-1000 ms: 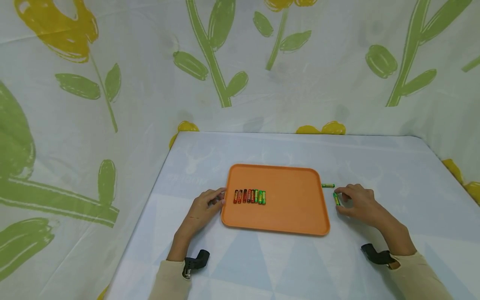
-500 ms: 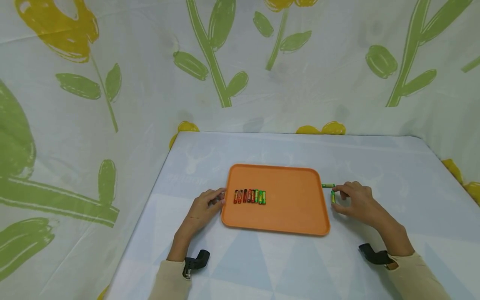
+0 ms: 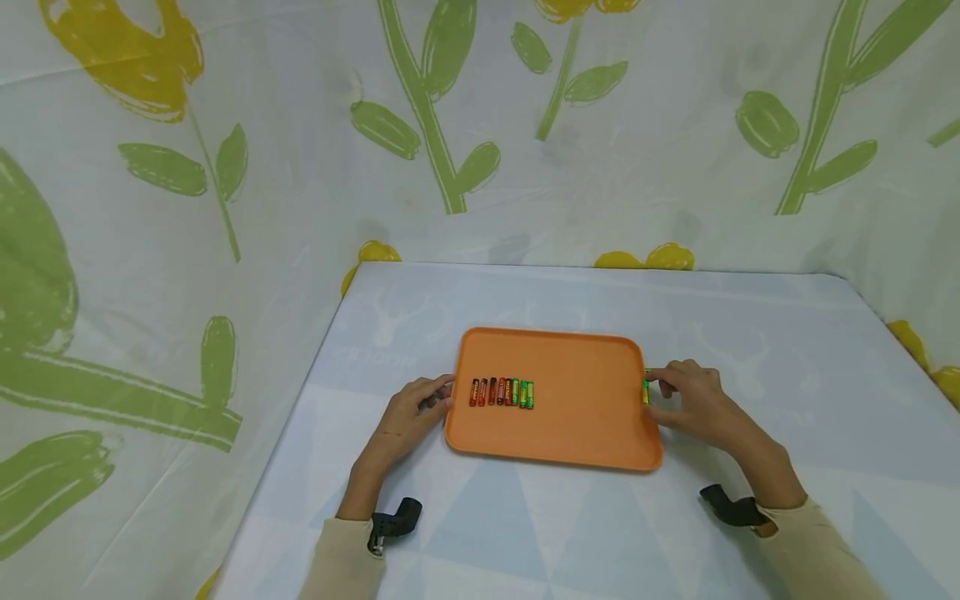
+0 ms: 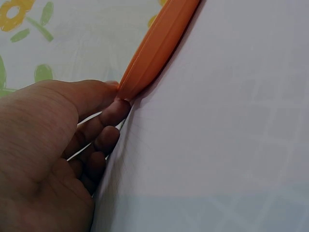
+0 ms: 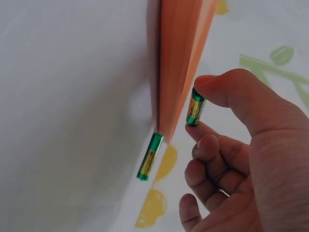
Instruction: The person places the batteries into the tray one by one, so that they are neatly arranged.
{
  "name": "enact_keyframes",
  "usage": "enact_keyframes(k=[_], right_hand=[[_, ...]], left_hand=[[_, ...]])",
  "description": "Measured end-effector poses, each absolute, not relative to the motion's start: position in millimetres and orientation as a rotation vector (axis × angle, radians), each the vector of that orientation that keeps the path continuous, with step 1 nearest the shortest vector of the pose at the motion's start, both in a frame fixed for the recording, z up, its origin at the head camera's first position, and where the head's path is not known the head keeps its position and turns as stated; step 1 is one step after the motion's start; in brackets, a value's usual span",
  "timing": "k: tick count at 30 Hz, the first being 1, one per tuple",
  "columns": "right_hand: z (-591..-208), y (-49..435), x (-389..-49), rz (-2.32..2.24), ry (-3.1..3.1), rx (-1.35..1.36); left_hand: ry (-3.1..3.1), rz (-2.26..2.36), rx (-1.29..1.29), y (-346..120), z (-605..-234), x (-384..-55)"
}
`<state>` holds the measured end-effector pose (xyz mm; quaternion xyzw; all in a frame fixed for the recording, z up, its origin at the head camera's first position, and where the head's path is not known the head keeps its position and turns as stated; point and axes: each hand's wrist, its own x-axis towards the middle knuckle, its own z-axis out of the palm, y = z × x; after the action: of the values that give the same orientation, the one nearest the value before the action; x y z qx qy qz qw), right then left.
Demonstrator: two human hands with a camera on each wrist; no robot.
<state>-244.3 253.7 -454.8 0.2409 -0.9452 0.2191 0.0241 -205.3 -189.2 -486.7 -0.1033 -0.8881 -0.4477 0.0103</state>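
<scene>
An orange tray (image 3: 570,408) lies on the table with a row of red batteries (image 3: 492,392) and green batteries (image 3: 522,394) on its left half. My left hand (image 3: 407,419) pinches the tray's left rim, thumb above and fingertip below, as the left wrist view shows. My right hand (image 3: 693,398) holds a small green battery (image 5: 195,107) by its ends between thumb and fingertip, over the tray's right rim. A second green battery (image 5: 150,157) lies on the table against the tray's right side; in the head view the hand mostly hides it.
A pale patterned cloth covers the table (image 3: 600,533). Behind it and to the left hangs a white curtain (image 3: 300,150) with yellow flowers and green leaves. Each wrist wears a black camera mount (image 3: 395,518).
My right hand has moved left with the green battery, from the table beside the tray to above its right rim, and the battery has turned more upright in view. The left hand stays.
</scene>
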Motion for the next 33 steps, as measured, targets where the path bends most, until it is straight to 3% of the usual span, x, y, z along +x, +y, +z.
enact_keyframes(k=[33], right_hand=[[-454.1,183.9,-249.4,0.754,-2.898,0.915]], left_hand=[[-2.777,-1.401,-0.311,-190.4,-490.0,-207.7]])
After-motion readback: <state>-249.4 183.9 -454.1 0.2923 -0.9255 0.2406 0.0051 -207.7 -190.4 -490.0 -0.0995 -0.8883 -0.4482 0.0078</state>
